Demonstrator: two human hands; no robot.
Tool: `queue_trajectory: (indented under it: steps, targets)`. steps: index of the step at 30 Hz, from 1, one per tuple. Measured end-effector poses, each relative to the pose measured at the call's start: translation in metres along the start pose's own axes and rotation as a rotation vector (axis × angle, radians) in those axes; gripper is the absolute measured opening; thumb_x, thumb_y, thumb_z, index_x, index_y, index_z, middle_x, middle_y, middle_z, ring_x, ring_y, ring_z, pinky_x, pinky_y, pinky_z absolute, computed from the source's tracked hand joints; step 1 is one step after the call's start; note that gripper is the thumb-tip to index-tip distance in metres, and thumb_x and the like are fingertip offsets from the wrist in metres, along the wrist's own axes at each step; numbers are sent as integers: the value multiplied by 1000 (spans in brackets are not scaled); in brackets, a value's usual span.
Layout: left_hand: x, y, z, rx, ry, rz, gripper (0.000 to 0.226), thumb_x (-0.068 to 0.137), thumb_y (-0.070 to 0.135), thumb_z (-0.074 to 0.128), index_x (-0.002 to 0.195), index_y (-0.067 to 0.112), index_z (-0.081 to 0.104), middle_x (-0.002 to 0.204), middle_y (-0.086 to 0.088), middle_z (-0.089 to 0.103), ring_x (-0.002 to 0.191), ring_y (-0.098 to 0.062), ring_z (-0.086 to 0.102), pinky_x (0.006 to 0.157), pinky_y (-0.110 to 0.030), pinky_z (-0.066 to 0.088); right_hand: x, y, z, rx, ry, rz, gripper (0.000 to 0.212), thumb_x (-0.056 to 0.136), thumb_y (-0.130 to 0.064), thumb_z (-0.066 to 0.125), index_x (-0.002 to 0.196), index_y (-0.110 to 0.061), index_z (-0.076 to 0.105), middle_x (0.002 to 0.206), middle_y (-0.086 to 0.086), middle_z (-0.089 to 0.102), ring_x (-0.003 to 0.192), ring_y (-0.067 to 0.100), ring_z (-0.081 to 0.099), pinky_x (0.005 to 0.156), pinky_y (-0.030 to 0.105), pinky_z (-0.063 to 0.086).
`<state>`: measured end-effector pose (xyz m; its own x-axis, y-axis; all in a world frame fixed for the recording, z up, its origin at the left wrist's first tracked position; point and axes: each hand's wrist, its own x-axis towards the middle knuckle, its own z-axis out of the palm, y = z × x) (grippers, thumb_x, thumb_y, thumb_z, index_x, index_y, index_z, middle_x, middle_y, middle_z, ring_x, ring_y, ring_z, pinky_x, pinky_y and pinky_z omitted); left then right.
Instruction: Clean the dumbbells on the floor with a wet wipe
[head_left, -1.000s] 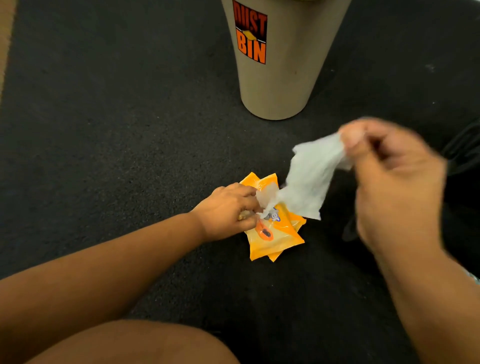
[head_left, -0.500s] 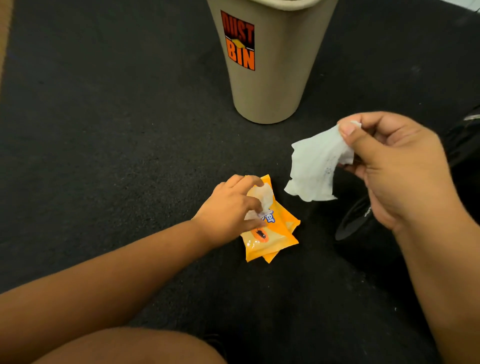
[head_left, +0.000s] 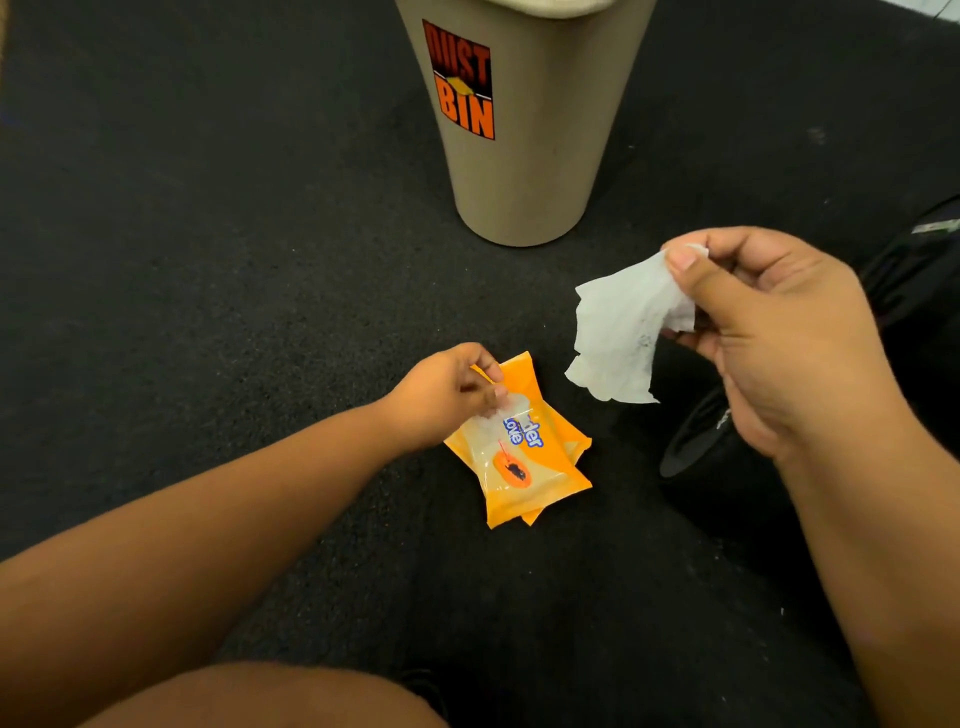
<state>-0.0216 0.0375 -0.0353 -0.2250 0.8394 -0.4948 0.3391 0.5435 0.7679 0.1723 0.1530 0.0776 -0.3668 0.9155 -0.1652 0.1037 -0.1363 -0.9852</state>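
Both hands work above a dark carpeted floor (head_left: 208, 260), which lies bare to the left and toward the near edge. Right hand (head_left: 779, 332), raised at right, pinches the top of a white wet wipe (head_left: 618, 332) between thumb and fingers; the sheet hangs free, clear of the floor. Left hand (head_left: 447, 395), lower and at centre, pinches the clear flap on an orange wipe pack (head_left: 524, 457) that lies flat on the floor, seemingly atop a second like pack. Wipe and pack are near but apart. Beneath and behind the right hand lie dark rounded objects (head_left: 717, 457), probably the dumbbells, though the view is too dim to be sure. A beige bin (head_left: 545, 156) labelled "DUST BIN" stands upright at the far edge, beyond both hands. A bare knee (head_left: 260, 696) fills the lower left.
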Motion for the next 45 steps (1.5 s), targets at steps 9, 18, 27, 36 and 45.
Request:
queue_trajectory:
  steps: [9, 18, 27, 36, 45]
  targets:
    - [-8, 18, 3, 539, 414, 274, 29, 83, 29, 72, 108, 30, 58, 112, 12, 44, 105, -10, 46, 86, -27, 45, -5, -34, -42, 70, -91, 55, 10, 92, -14, 60, 88, -16, 69, 84, 6, 72, 79, 18, 69, 74, 37, 55]
    - [-47, 250, 59, -230, -383, 234, 50, 73, 54, 61, 101, 14, 67, 99, -1, 71, 97, -18, 65, 90, -33, 50, -47, -99, -157, 7, -162, 157, 16, 91, -17, 58, 100, -5, 65, 89, 11, 69, 81, 20, 65, 78, 35, 54]
    - [-40, 345, 128, -287, -548, 302, 15, 95, 28, 55, 92, 14, 58, 95, -9, 64, 92, -23, 58, 95, -47, 47, -81, -97, -245, 350, 146, 221, 47, 87, -38, 59, 123, -7, 59, 112, 15, 68, 102, 29, 62, 97, 46, 47]
    - [-39, 337, 163, -580, -424, 193, 14, 96, 21, 54, 94, 8, 52, 100, -20, 67, 93, -27, 66, 85, -43, 56, -98, -80, -265, 138, 82, 294, 21, 70, -28, 76, 85, -16, 68, 100, 8, 71, 99, 23, 64, 100, 44, 43]
    - [-39, 318, 160, -769, -427, 206, 23, 86, 3, 63, 103, 12, 50, 85, -8, 65, 77, -16, 67, 73, -33, 56, -95, -70, -268, 167, 150, 231, 27, 71, -29, 73, 92, -16, 65, 96, 4, 72, 104, 24, 68, 95, 42, 48]
